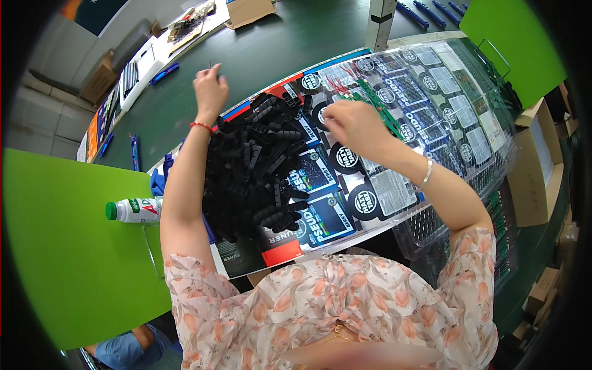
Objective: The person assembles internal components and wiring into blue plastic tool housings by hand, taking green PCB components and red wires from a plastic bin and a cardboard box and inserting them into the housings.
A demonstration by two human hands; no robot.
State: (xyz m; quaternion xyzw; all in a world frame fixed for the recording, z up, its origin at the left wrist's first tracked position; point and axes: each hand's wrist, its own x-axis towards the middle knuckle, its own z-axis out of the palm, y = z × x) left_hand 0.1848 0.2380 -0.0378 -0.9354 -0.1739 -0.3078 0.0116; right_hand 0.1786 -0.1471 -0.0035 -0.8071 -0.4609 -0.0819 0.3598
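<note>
My left hand [211,94] is raised beyond the far left side of a heap of small black plastic parts [250,166]. Its fingers are closed, and a tiny dark thing shows at their tips, too small to name. My right hand [357,128] is over the printed sheet [382,213], right of the heap, its fingers curled together. Whatever those fingers hold, if anything, is hidden. Just beyond the right hand lie narrow green circuit boards [377,103] with red and white wires [343,87] at their ends.
Clear plastic trays [431,225] lie along the right of the sheet. Green panels [80,246] stand at left and far right. A white bottle with a green cap [135,210] lies at left. Blue pen-like tools [412,15] and a metal post [380,24] are at the back; a cardboard box [535,172] is at right.
</note>
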